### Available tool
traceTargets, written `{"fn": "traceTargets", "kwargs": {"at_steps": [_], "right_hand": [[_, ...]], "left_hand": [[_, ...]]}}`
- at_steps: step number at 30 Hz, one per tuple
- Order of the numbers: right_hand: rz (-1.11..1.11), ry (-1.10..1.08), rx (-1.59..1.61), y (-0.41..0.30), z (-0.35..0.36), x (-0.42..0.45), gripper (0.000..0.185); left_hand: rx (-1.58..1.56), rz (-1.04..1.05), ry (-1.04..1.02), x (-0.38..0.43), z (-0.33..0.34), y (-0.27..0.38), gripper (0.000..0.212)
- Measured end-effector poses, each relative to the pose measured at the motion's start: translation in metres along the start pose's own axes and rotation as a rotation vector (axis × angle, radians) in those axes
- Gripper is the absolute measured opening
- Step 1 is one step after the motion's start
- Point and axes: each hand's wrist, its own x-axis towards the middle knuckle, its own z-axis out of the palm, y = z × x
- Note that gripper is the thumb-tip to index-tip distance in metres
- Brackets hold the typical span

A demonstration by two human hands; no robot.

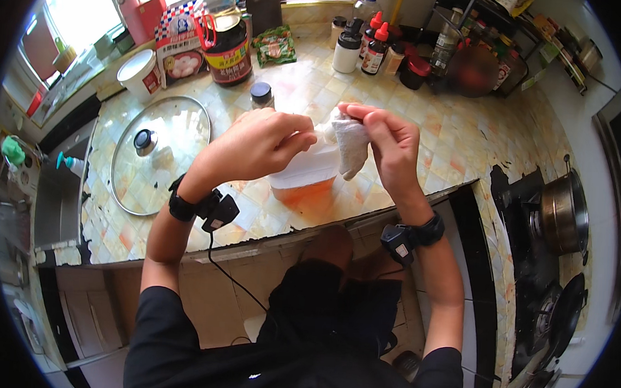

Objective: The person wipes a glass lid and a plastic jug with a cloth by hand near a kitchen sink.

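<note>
My right hand (392, 145) pinches the top of a greyish-white cloth-like piece (352, 146), which hangs down from the fingertips. To its left, my left hand (271, 142) is bent at the wrist with thumb and forefinger together; whether something thin is between them is hard to see. Below and between both hands stands a translucent white plastic container (311, 170) with orange contents or an orange lower part, partly hidden by the left hand. Behind the left hand is a small jar with a dark lid (261, 94).
A glass pot lid (171, 186) lies at the left beside a sink (63, 197). Along the back stand a white tub (140, 74), a large soy sauce jug (228, 52), a green packet (275, 45) and several seasoning bottles (376, 50). A metal pot (559, 212) sits on the stove at the right.
</note>
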Motion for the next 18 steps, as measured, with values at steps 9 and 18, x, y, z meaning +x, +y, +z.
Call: {"fn": "traceTargets", "kwargs": {"at_steps": [9,18], "right_hand": [[0.193,-0.012,-0.023,0.002,-0.006,0.003,0.042],[0.082,-0.113,-0.510,-0.011,0.017,-0.001,0.041]], "left_hand": [[-0.011,0.000,0.011,-0.002,-0.001,0.004,0.020],[-0.005,-0.024,0.035,-0.003,0.001,0.006,0.022]]}}
